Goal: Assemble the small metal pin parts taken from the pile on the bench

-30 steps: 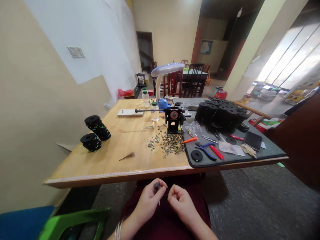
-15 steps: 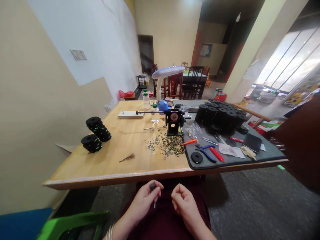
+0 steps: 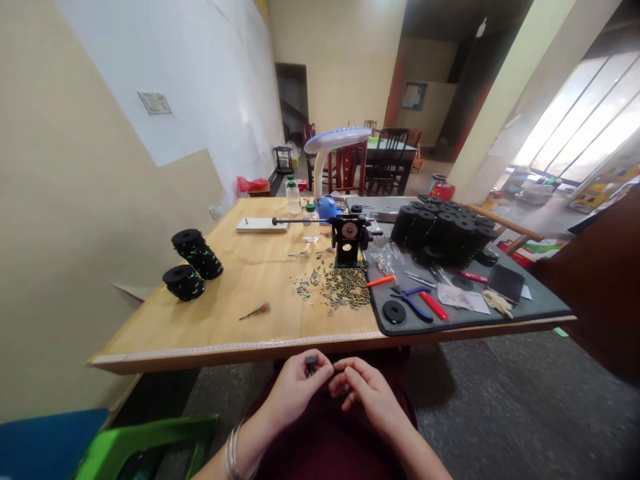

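My left hand point(image 3: 303, 381) is closed over my lap, gripping a small dark-grey piece point(image 3: 311, 363) that shows between thumb and fingers; most of it is hidden. At its fingertips my right hand point(image 3: 361, 385) has thumb and forefinger pinched together, the other fingers curled. Whatever it pinches is too small to see. Both hands are just below the front edge of the wooden table point(image 3: 210, 327). On the table beyond lies a spread of small dark and yellowish pieces point(image 3: 345, 288), in front of a black hand-cranked winder with a dial point(image 3: 347, 240).
Two stacks of black foam spools point(image 3: 196, 253) stand at left. More spools point(image 3: 440, 227) crowd the grey mat point(image 3: 470, 319) at right, with blue-handled pliers point(image 3: 414, 303), a loose spool point(image 3: 394, 311) and an orange tool point(image 3: 381, 281). A lamp point(image 3: 337, 140) stands behind; a green chair point(image 3: 150, 440) is lower left.
My hands have come together from apart, fingertips now close to touching. The thin pale rod below my left hand has gone out of sight. The things on the table stay put.
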`<action>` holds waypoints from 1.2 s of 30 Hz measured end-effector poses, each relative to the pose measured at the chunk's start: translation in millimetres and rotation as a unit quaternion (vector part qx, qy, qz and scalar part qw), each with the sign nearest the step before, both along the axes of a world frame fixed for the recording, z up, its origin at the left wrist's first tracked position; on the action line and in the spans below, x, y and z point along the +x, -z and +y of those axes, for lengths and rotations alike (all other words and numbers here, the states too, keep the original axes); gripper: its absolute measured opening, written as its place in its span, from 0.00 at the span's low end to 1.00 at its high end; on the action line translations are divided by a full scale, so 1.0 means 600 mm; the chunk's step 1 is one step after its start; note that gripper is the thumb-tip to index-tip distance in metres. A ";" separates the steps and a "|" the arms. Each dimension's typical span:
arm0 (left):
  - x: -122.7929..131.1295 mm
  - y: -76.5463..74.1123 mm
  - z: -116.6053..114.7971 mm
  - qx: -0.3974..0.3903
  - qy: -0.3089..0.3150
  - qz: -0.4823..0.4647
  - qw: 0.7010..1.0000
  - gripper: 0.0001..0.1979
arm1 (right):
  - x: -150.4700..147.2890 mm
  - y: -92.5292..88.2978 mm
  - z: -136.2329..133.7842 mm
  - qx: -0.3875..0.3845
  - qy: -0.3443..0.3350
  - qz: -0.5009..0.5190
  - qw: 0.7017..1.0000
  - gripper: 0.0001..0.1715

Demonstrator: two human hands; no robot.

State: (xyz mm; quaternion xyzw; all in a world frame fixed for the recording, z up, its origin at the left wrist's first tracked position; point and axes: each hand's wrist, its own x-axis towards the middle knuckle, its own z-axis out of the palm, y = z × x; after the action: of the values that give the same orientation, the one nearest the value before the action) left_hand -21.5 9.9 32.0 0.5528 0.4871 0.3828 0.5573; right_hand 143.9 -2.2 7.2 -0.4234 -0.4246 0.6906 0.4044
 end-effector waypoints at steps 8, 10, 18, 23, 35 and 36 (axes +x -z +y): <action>0.004 -0.024 0.017 0.129 0.002 0.115 0.985 0.10 | -0.011 -0.043 0.023 0.058 -0.031 -0.062 0.996 0.19; 0.005 -0.030 0.024 0.130 0.015 0.101 0.986 0.09 | -0.009 -0.045 0.026 0.065 -0.026 -0.071 0.995 0.19; 0.021 -0.027 0.033 0.005 0.077 -0.108 0.991 0.15 | 0.018 -0.070 0.034 0.056 0.053 0.008 0.997 0.18; 0.045 0.007 0.017 -0.063 0.187 -0.174 0.965 0.16 | 0.023 -0.098 0.030 0.029 0.078 0.092 0.992 0.17; 0.044 0.060 0.024 -0.085 0.106 -0.081 0.987 0.19 | 0.082 -0.118 0.045 0.042 0.218 0.116 0.968 0.18; 0.045 0.064 0.025 -0.082 0.102 -0.072 0.989 0.19 | 0.087 -0.119 0.045 0.042 0.226 0.113 0.967 0.18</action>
State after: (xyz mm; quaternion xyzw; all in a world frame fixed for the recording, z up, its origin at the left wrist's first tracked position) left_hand 5.5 24.7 -6.4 0.5228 0.4165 0.3217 0.6706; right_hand 195.8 24.8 78.5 -0.4103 -0.2986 0.6059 0.6127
